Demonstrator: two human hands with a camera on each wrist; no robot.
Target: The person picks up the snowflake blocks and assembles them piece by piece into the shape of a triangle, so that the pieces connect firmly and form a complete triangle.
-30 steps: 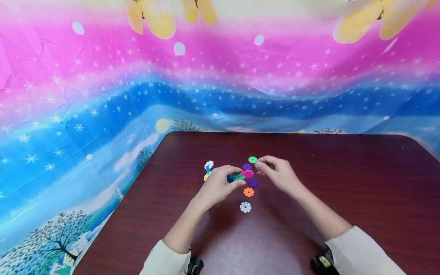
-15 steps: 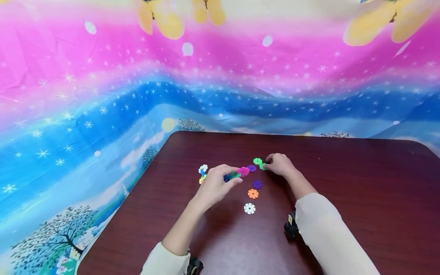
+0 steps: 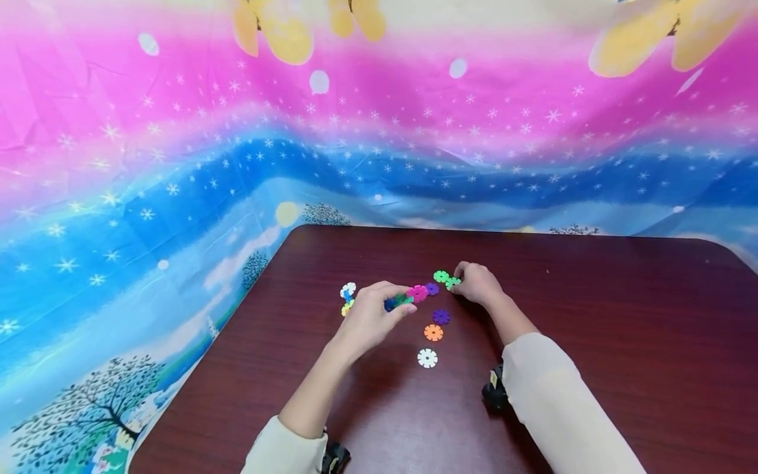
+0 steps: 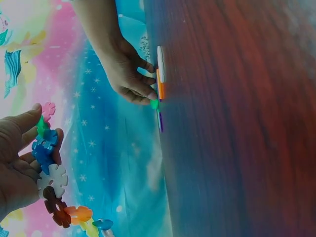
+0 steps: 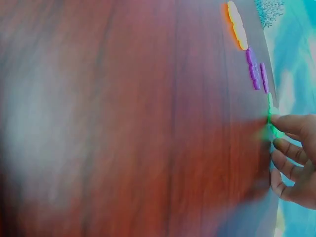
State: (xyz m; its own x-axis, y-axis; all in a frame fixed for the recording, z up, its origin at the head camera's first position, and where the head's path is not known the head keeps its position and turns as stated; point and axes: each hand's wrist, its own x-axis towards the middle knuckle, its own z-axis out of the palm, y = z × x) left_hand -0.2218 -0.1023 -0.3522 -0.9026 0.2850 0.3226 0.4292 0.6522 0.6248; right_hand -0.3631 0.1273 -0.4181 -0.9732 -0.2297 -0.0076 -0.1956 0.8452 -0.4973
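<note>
My left hand [image 3: 370,316] grips a chain of notched plastic discs above the table. Its pink disc [image 3: 417,293] stands out past the fingertips. In the left wrist view the chain runs through green and blue discs [image 4: 44,148] to white [image 4: 53,180], brown [image 4: 57,210] and orange discs [image 4: 79,215]. Low at the table, my right hand [image 3: 478,283] pinches the edge of a green notched disc [image 3: 453,283]. A second green disc [image 3: 441,276] lies just left of it.
A purple disc [image 3: 432,289] lies behind the pink one. Nearer are another purple disc [image 3: 441,317], an orange disc [image 3: 433,332] and a white disc [image 3: 427,358]. The chain's far end [image 3: 347,289] shows left of my left hand. A printed cloth [image 3: 379,131] hangs behind the table [image 3: 622,329].
My right hand has moved down to the green disc at the table, and its forearm has swung inward. My left hand keeps its grip on the chain. The head view has shifted slightly.
</note>
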